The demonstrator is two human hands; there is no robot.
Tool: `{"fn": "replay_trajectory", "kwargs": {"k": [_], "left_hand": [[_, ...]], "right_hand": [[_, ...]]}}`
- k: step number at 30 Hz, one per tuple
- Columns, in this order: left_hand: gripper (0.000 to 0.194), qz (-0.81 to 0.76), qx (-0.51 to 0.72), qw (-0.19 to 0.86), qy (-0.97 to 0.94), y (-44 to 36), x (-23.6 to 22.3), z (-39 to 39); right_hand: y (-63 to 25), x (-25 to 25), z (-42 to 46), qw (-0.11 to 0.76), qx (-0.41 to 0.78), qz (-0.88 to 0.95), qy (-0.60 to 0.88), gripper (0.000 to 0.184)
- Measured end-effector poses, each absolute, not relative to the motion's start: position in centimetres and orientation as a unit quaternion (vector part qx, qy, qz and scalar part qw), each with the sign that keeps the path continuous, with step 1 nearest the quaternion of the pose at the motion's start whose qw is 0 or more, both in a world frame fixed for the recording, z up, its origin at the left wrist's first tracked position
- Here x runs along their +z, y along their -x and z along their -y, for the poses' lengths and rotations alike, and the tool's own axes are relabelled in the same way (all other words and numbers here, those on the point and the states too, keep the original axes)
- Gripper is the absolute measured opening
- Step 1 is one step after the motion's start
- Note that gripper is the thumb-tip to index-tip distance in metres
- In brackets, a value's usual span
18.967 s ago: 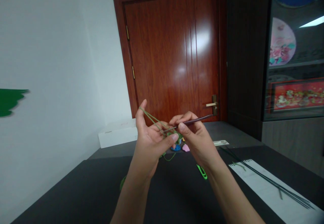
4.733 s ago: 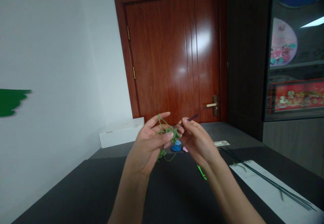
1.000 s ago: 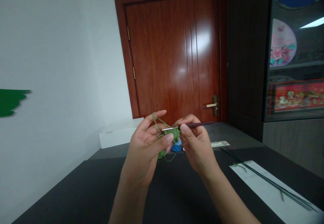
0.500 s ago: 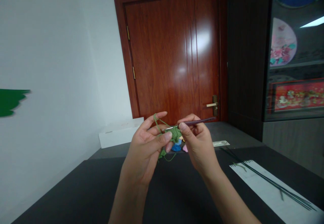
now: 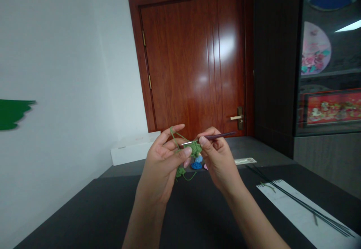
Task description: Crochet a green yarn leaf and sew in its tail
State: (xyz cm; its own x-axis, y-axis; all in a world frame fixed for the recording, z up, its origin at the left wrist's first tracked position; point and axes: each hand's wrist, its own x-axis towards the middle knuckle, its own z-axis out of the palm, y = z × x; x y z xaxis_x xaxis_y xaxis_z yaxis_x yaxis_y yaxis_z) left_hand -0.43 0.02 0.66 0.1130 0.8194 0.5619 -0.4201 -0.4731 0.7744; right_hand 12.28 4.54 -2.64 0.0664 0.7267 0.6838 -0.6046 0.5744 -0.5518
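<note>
A small green crochet piece [image 5: 196, 149] is pinched between the thumb and fingers of my left hand [image 5: 165, 160]. Green yarn [image 5: 175, 138] loops over that hand's raised index finger and runs down to the work. My right hand [image 5: 218, 157] grips the dark purple handle of a crochet hook [image 5: 217, 136]. Its thin metal shaft points left and lies across the top edge of the green piece. The hook's very tip is too small to make out against my left fingers. Below my left hand, another green crocheted piece [image 5: 180, 172] lies on the table with a curl of yarn.
Blue crocheted pieces [image 5: 196, 165] and a partly hidden pink one lie behind my hands. A white box [image 5: 132, 149] stands at the back left. On the right, long dark green stems [image 5: 307, 205] lie across a white notepad [image 5: 284, 207]. A pale strip [image 5: 246, 161] lies farther back.
Over the last second the hook has tilted slightly, its handle end rising, while its shaft stays at the green piece. Earlier, less green fabric showed at my fingers. Both hands keep their holds.
</note>
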Motion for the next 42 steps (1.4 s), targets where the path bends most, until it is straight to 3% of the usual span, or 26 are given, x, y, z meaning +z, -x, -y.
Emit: {"fn": "replay_trajectory", "kwargs": {"k": [15, 42], "left_hand": [[0.059, -0.2, 0.68, 0.379, -0.595, 0.1, 0.3, 0.0], [0.067, -0.19, 0.66, 0.415, -0.597, 0.5, 0.3, -0.3]], "right_hand": [[-12.0, -2.9, -5.3, 0.743, 0.456, 0.485, 0.067, 0.025], [-12.1, -2.9, -5.6, 0.764, 0.409, 0.491, 0.087, 0.025]]}}
